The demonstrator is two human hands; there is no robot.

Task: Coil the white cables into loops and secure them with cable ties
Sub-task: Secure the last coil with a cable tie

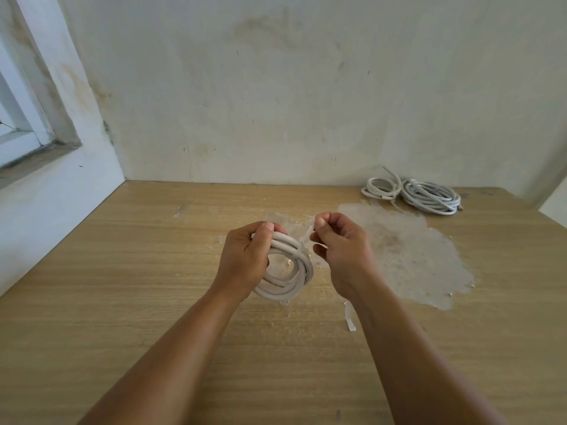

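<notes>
A small coil of white cable (288, 286) hangs above the middle of the wooden table (122, 302). My left hand (245, 259) grips the coil at its top left, fingers curled round the strands. A white cable tie (302, 243) wraps the coil at its upper right. My right hand (340, 243) pinches the tie's free tail between thumb and fingers, just right of the coil.
Two more white cable coils, a small one (382, 188) and a larger one (431, 197), lie at the table's back right near the wall. A patch of peeled veneer (408, 256) marks the tabletop. A white scrap (349, 317) lies by my right wrist. A window sill (33, 161) is at left.
</notes>
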